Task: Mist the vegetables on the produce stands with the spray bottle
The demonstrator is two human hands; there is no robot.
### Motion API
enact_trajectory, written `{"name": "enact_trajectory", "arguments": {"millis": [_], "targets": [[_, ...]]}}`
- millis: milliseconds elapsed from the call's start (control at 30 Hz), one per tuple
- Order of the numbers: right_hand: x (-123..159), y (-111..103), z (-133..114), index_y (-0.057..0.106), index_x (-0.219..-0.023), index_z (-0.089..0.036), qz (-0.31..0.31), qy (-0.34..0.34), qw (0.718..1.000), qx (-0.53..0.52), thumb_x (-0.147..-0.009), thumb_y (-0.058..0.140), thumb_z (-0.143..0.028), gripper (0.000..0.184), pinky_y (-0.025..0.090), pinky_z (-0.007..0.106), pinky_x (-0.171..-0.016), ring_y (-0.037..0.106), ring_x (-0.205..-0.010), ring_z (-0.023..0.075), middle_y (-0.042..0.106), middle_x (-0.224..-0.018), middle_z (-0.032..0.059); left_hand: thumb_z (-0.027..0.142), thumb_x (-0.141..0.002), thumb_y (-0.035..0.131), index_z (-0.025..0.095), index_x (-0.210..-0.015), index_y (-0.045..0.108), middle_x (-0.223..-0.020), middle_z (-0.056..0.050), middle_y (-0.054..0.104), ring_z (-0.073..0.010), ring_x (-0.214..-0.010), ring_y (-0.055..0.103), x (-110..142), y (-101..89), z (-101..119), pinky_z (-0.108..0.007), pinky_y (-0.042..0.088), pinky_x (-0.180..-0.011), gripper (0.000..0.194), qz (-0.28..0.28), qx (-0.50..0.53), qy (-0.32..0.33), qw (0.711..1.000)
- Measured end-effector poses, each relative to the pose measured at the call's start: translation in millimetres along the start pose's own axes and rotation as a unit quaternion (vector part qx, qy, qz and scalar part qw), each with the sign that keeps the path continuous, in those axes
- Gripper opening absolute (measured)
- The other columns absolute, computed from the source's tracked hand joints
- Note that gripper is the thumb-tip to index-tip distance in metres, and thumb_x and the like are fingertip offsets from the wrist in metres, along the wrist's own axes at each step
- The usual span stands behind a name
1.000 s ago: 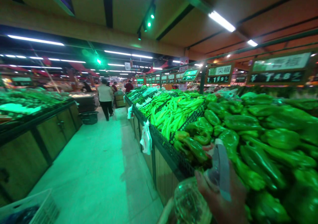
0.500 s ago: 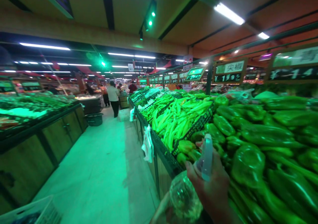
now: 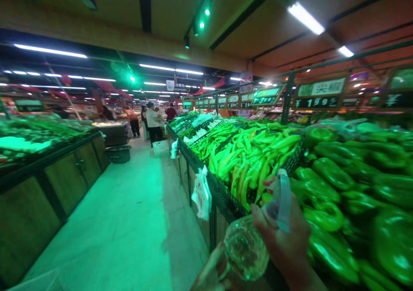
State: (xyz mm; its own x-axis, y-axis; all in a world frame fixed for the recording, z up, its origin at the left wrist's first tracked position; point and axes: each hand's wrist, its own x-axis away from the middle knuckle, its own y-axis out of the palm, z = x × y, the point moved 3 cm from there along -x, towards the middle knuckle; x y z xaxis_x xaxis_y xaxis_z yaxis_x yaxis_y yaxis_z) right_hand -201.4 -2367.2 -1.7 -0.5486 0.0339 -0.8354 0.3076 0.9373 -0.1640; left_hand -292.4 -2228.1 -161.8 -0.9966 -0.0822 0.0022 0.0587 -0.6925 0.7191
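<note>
Bare right grip (image 3: pixel 285 243), no sleeve, no glove, no rings

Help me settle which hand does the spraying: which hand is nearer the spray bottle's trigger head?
Right. The right hand wraps the neck of the spray bottle, just under its trigger head. The left hand sits lower, under the bottle's clear base.

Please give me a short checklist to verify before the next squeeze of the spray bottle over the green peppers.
1. Right hand grips the spray bottle: ok.
2. Left hand supports the bottle from below: ok.
3. Nozzle points toward the green peppers: ok.
4. Water in the bottle: ok, some shows.
5. Finger on the trigger: cannot tell.
6. No people beside the peppers; the shoppers stand far down the aisle: ok.
</note>
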Motion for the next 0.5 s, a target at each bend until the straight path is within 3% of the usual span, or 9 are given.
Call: {"name": "enact_trajectory", "arguments": {"millis": [67, 167, 300, 400, 500], "targets": [[0, 14, -11, 0.057, -0.117, -0.018, 0.01, -0.02, 1.0, 0.016, -0.082, 0.064, -0.044, 0.044, 0.052, 0.027, -0.058, 0.059, -0.056, 0.0122, 0.068, -0.095, 0.0051, 0.014, -0.063, 0.079, 0.027, -0.136, 0.054, -0.137, -0.009, 0.061, -0.0233, -0.083, 0.072, -7, -19.1, 9, -0.034, 0.052, -0.071, 0.078, -0.008, 0.002, -0.006, 1.0], [2, 31, -23, 0.059, -0.108, -0.018, 0.024, -0.038, 0.998, 0.046, -0.083, 0.064, -0.044, 0.036, 0.05, 0.026, -0.056, 0.059, -0.054, 0.0121, 0.067, -0.085, 0.0028, 0.023, -0.062, 0.081, 0.029, -0.136, 0.054, -0.134, -0.009, 0.063, -0.0213, -0.071, 0.073, -15, -43.1, 20, -0.035, 0.052, -0.07, 0.079, -0.021, 0.006, -0.02, 1.0], [7, 54, -32, 0.057, -0.121, -0.015, 0.009, -0.016, 0.998, 0.063, -0.083, 0.062, -0.046, 0.049, 0.052, 0.027, -0.056, 0.062, -0.057, 0.0158, 0.064, -0.073, 0.0008, 0.027, -0.053, 0.088, 0.028, -0.126, 0.062, -0.126, -0.007, 0.069, -0.0208, -0.071, 0.074, -22, -71.7, 29, -0.032, 0.05, -0.068, 0.078, -0.034, 0.013, -0.043, 0.998], [12, 71, -35, 0.057, -0.124, -0.014, 0.005, 0.02, 0.997, 0.08, -0.082, 0.061, -0.051, 0.056, 0.053, 0.027, -0.054, 0.061, -0.056, 0.0154, 0.067, -0.082, 0.0045, 0.031, -0.057, 0.086, 0.027, -0.119, 0.068, -0.116, -0.007, 0.074, -0.0198, -0.07, 0.073, -25, -91.9, 30, -0.032, 0.05, -0.07, 0.065, -0.032, 0.027, -0.059, 0.997], [17, 87, -37, 0.06, -0.119, -0.014, -0.012, 0.041, 0.995, 0.09, -0.08, 0.061, -0.057, 0.058, 0.053, 0.027, -0.053, 0.064, -0.059, 0.0174, 0.069, -0.089, 0.0078, 0.039, -0.064, 0.081, 0.023, -0.109, 0.073, -0.099, -0.008, 0.078, -0.0263, -0.089, 0.073, -26, -107.6, 32, -0.037, 0.05, -0.083, 0.049, -0.019, 0.049, -0.058, 0.997]]}}
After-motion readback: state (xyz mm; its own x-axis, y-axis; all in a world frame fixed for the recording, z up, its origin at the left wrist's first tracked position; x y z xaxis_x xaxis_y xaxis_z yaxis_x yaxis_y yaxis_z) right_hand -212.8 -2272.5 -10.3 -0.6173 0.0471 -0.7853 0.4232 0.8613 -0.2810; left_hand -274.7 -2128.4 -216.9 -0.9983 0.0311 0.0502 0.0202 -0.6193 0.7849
